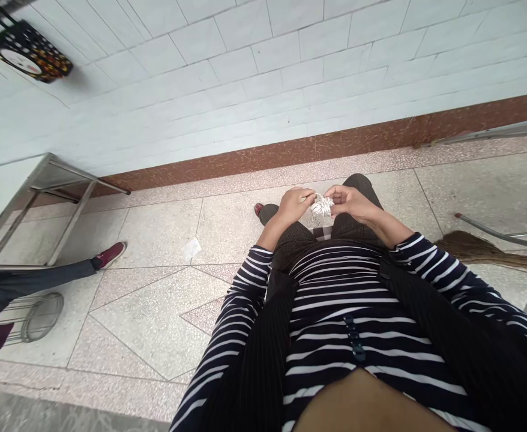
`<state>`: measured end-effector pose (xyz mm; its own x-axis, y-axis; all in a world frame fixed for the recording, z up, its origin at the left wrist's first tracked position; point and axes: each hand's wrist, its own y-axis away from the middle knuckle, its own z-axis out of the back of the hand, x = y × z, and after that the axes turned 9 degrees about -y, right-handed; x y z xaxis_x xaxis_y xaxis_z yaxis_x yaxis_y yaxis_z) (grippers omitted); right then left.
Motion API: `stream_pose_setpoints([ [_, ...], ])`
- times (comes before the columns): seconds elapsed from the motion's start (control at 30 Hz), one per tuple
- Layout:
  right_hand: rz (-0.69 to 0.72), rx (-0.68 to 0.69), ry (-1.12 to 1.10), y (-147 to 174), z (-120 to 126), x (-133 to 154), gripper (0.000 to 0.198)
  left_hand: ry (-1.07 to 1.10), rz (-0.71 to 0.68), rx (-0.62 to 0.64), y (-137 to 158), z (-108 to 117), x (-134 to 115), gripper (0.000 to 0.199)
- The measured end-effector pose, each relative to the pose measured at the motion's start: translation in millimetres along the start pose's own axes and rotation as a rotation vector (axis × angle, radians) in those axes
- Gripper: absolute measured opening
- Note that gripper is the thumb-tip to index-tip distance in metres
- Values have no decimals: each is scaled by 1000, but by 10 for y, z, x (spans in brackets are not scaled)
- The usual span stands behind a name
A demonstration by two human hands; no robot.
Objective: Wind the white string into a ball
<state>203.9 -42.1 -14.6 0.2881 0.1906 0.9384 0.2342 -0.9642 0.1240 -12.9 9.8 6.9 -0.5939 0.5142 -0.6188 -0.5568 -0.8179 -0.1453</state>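
Speckled terrazzo floor point(155, 312) runs to a white tiled wall point(290, 72) behind you. Above your knees, your left hand point(293, 207) and right hand point(351, 201) pinch a small crumpled white bundle point(322, 206) between them, fingers closed on it from both sides. Held this lightly in the air, it could slip through your lap to the floor, near the scrap of paper point(192, 248). No writing is readable; the hanging patterned bag point(29, 51) is too blurred.

No text, label, brand or number can be read anywhere. The dark patterned bag point(30, 51) hanging far left carries only coloured marks, too blurred to read.
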Motion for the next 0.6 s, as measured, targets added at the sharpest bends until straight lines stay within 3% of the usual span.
stream_pose_setpoints([
  [0.13, -31, 2, -232, 44, -19, 162, 48, 279, 63, -22, -2, -239, 86, 22],
  [0.27, 47, -68, -322, -19, -43, 356, 49, 401, 100, 29, -29, -368, 86, 28],
  [0.43, 169, -142, -246, -83, -21, 614, 50, 496, 46, 128, -9, -366, 127, 30],
  [0.6, 248, -124, -131, -48, -3, 940, 51, 366, 143, 168, 55, -379, 265, 30],
])
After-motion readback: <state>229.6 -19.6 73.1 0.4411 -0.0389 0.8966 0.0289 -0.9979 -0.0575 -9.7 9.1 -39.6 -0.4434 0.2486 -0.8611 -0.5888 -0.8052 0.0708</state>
